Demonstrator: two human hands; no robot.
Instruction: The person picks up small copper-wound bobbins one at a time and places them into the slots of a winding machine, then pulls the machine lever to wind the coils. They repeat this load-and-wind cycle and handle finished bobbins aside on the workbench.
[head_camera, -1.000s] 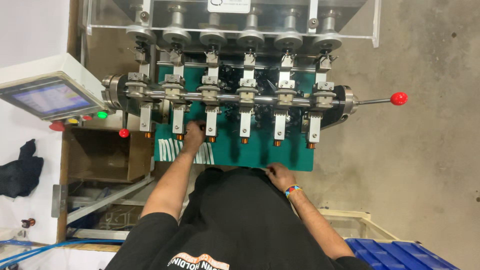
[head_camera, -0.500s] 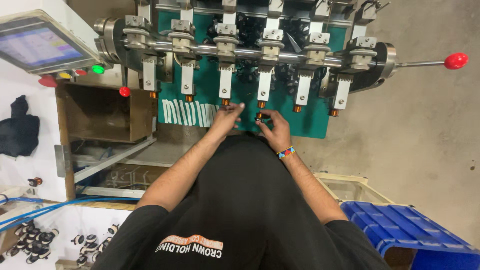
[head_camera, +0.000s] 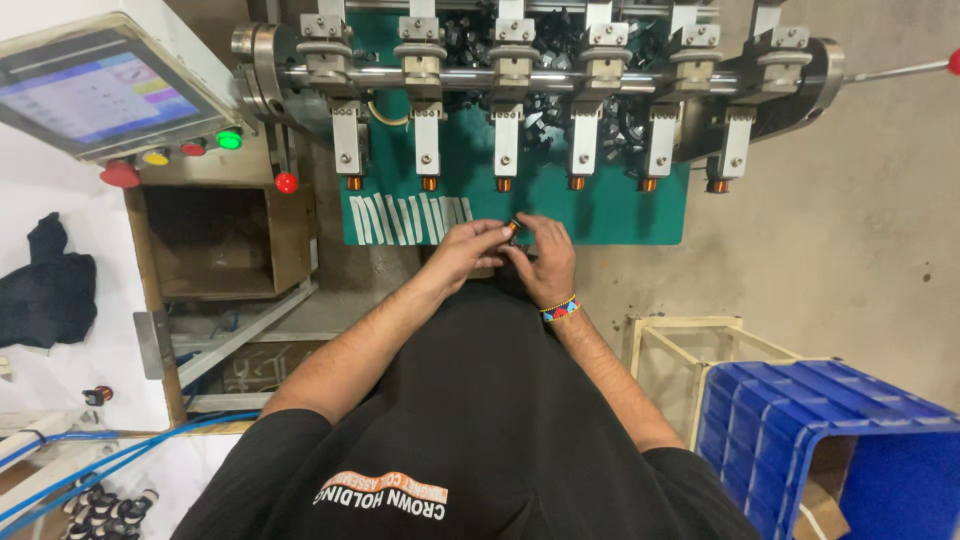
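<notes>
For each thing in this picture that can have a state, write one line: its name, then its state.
left hand: pinching the small part
right hand: pinching the small part
small part: held between both hands
touchscreen: lit
green button: glowing
cardboard box: open
blue crate: tipped sideways

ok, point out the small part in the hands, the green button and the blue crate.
small orange-tipped part (head_camera: 513, 228), head view, its exposed tip between both hands
green button (head_camera: 229, 140), head view, middle of its cap
blue crate (head_camera: 800, 420), head view, its ribbed side wall
</notes>
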